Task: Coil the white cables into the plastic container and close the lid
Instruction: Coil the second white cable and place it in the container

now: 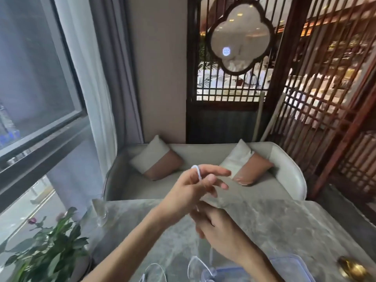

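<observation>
A white cable (197, 171) loops over the index finger of my left hand (193, 192), which is raised above the grey marble table (274, 226) and pinches the strand with its thumb. Just below, my right hand (221, 231) curls its fingers round the same cable. The strand hangs from that hand toward loose white cable loops (196, 264) at the near edge. A clear plastic container (293, 262) with a blue rim lies at the bottom edge, partly hidden by my right forearm. Whether its lid is on I cannot tell.
An upturned clear glass (99, 212) stands at the table's left side, beside a leafy plant with a rose (46, 251). A gold object (350, 267) sits at the near right corner. Beyond the table is a grey sofa (203, 190) with two cushions.
</observation>
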`<state>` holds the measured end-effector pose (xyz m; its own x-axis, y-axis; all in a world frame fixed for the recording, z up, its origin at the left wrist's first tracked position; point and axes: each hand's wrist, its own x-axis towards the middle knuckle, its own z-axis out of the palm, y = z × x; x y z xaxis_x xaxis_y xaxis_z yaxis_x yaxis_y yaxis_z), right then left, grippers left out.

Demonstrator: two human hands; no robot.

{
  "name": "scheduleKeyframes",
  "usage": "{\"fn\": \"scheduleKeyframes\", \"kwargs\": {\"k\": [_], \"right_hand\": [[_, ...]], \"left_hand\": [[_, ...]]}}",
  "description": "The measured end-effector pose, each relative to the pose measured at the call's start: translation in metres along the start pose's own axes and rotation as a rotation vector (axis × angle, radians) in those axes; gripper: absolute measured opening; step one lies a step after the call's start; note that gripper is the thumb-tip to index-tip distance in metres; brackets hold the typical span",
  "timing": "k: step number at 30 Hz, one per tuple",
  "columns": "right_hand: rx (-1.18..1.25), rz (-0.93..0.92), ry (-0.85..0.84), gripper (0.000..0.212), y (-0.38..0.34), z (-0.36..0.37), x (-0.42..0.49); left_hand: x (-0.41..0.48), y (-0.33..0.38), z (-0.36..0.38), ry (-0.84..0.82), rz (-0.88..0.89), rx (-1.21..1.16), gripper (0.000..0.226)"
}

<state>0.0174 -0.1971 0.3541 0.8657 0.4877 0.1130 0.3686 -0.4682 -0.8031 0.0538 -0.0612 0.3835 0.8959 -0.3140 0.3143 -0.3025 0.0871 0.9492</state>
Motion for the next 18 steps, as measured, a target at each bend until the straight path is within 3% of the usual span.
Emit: {"fn": "scheduleKeyframes", "kwargs": {"k": [2, 4, 6, 9, 12, 15, 18], "right_hand": [[-0.147, -0.045, -0.021, 0.011, -0.002, -0.015, -0.02], [-0.275, -0.112, -0.008, 0.012, -0.011, -0.028, -0.035], [-0.408, -0.218, 0.12, 0.022, -0.022, -0.047, -0.04], [-0.498, -0.433, 0.397, 0.021, -0.04, -0.085, -0.036], [-0.312, -0.593, 0.487, 0.013, -0.046, -0.113, -0.018], [0.131, -0.394, 0.389, 0.005, -0.036, -0.116, 0.009], [0.283, -0.031, 0.198, 0.01, -0.009, -0.073, 0.018]], "left_hand": [[-0.002, -0.006, -0.008, 0.021, 0.023, 0.116, 0.023], [-0.006, -0.012, -0.01, 0.046, 0.013, 0.255, 0.025], [-0.01, -0.011, 0.0, 0.008, -0.041, 0.313, 0.044], [-0.017, 0.009, 0.028, -0.205, -0.173, 0.094, 0.08], [-0.021, 0.028, 0.05, -0.385, -0.175, -0.171, 0.095], [-0.017, 0.041, 0.062, -0.487, -0.166, -0.433, 0.093], [-0.002, 0.045, 0.052, -0.345, -0.144, -0.671, 0.096]]}}
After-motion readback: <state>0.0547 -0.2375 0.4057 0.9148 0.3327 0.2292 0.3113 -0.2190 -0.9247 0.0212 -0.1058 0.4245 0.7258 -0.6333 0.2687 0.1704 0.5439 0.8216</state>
